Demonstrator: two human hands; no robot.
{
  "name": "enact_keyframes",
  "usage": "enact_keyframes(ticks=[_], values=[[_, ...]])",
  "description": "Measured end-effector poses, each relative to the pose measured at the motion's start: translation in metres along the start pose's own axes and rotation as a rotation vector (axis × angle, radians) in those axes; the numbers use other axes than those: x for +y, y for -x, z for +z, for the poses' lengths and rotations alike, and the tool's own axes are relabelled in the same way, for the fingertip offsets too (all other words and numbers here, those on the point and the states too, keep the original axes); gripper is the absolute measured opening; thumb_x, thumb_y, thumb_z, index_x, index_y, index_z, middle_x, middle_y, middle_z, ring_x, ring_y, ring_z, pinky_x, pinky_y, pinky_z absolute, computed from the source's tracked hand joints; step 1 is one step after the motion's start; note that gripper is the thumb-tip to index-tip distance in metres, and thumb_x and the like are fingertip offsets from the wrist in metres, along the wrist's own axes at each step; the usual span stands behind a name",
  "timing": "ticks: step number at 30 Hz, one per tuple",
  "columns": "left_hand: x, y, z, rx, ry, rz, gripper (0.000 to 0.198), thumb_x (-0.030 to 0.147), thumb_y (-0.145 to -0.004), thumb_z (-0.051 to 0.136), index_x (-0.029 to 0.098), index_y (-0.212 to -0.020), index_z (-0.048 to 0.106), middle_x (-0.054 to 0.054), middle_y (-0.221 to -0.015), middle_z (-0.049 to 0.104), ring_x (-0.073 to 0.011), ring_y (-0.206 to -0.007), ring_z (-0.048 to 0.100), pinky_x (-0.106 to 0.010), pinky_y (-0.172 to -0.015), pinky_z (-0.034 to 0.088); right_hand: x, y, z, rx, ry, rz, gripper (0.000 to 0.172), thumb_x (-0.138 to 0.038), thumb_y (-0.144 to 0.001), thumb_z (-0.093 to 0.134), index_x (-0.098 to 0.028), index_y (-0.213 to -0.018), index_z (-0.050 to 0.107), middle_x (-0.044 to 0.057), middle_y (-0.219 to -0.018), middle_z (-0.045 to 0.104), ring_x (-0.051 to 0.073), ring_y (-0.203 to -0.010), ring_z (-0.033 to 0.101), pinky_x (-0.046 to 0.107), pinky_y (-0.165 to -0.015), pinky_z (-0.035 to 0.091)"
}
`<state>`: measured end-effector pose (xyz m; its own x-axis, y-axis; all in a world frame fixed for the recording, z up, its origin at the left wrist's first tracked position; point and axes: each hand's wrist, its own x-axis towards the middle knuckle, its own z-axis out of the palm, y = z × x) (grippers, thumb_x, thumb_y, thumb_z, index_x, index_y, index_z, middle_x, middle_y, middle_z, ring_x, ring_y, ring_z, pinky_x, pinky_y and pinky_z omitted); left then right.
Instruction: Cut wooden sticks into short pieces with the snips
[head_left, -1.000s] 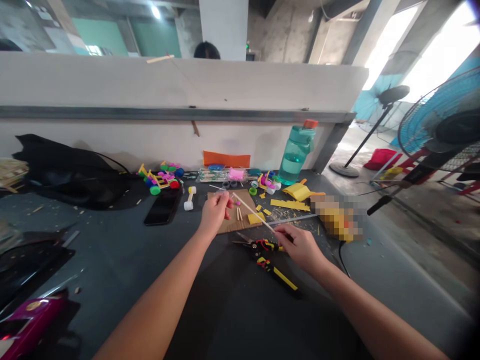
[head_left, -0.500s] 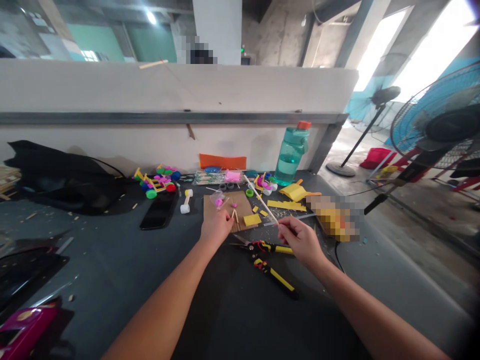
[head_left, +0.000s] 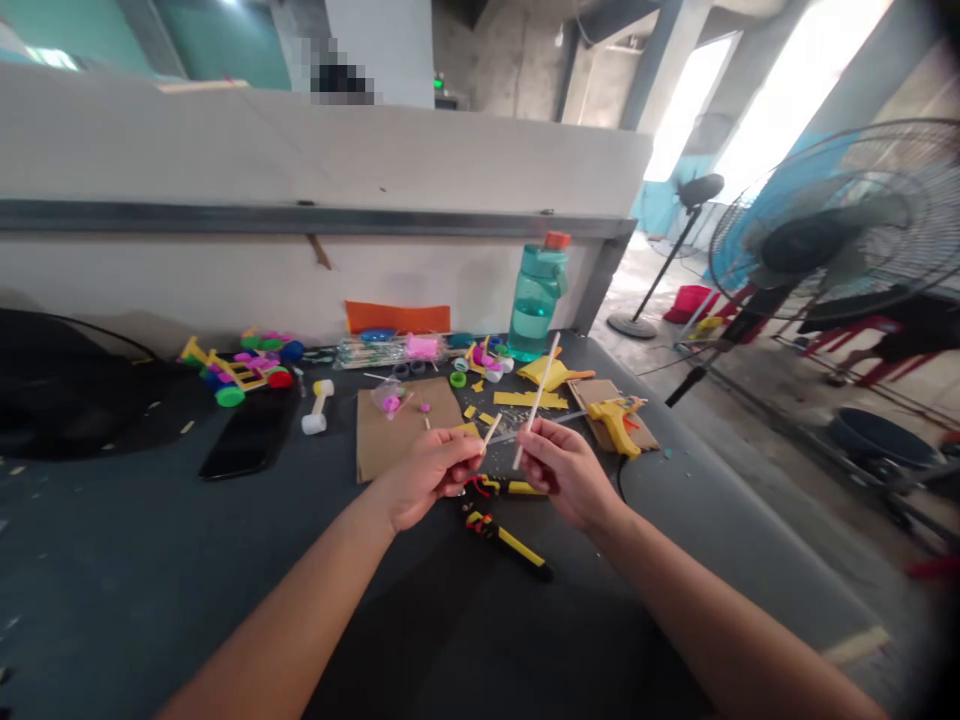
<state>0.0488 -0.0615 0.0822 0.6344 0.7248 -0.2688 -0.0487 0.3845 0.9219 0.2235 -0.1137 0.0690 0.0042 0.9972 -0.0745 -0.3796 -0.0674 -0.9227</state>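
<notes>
Over the front of the dark table, my left hand pinches a short wooden stick that leans up to the right. Close beside it, my right hand grips a longer pale thin stick, held nearly upright. The two sticks are apart. Under and behind my left hand lies a cardboard piece bearing small pink bits and a clear bag. Just below both hands are pliers with yellow-and-black handles and a second yellow-handled tool, partly covered by my right hand.
A yellow glue gun rests on cardboard at right, near yellow strips. Behind stand a teal bottle and colourful wheeled models. A black phone lies at left. A large fan stands beyond the table's right edge.
My left hand has lifted from the cardboard with a short stick and come near my right hand. The long stick has turned more upright. The view has swung right.
</notes>
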Motion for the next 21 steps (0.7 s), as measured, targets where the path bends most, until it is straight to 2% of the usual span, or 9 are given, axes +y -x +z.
enact_keyframes(ticks=[3,6,15,21], values=[[-0.0011,0.0033,0.0079,-0.034,-0.024,-0.049,0.023,0.033,-0.071,0.064,0.013,-0.064,0.054,0.004,-0.055,0.041,-0.0021,-0.043,0.028,-0.015,-0.038,0.016,-0.0035,0.0067,0.0062,-0.058,-0.015,0.049,0.022,-0.034,-0.071,0.068,-0.018,-0.073,0.053,-0.003,-0.058,0.056,0.004,-0.040,0.035,0.015,-0.034,0.022],[-0.0023,0.0034,0.0092,-0.051,-0.021,-0.083,0.021,0.032,-0.070,0.066,0.013,-0.065,0.056,0.005,-0.052,0.038,-0.0023,-0.043,0.028,-0.014,-0.037,0.017,-0.0028,0.0089,0.0075,-0.078,0.013,0.040,0.021,-0.034,-0.072,0.068,-0.017,-0.075,0.055,-0.002,-0.061,0.058,0.004,-0.039,0.036,0.015,-0.032,0.025],[-0.0061,0.0014,0.0096,-0.036,-0.044,-0.137,0.019,0.028,-0.066,0.069,0.013,-0.066,0.059,0.004,-0.054,0.044,-0.0026,-0.043,0.031,-0.015,-0.035,0.021,0.0046,0.0051,0.0054,-0.058,0.036,0.046,0.021,-0.035,-0.071,0.069,-0.017,-0.072,0.057,-0.007,-0.049,0.047,0.004,-0.039,0.037,0.016,-0.036,0.029],[-0.0062,0.0025,0.0092,-0.050,-0.110,-0.124,0.027,0.038,-0.073,0.063,0.012,-0.066,0.061,0.000,-0.060,0.052,-0.0034,-0.043,0.036,-0.015,-0.035,0.024,0.0042,0.0049,0.0046,-0.042,0.037,0.024,0.021,-0.034,-0.071,0.069,-0.016,-0.072,0.058,-0.006,-0.050,0.049,0.004,-0.039,0.038,0.017,-0.037,0.028]])
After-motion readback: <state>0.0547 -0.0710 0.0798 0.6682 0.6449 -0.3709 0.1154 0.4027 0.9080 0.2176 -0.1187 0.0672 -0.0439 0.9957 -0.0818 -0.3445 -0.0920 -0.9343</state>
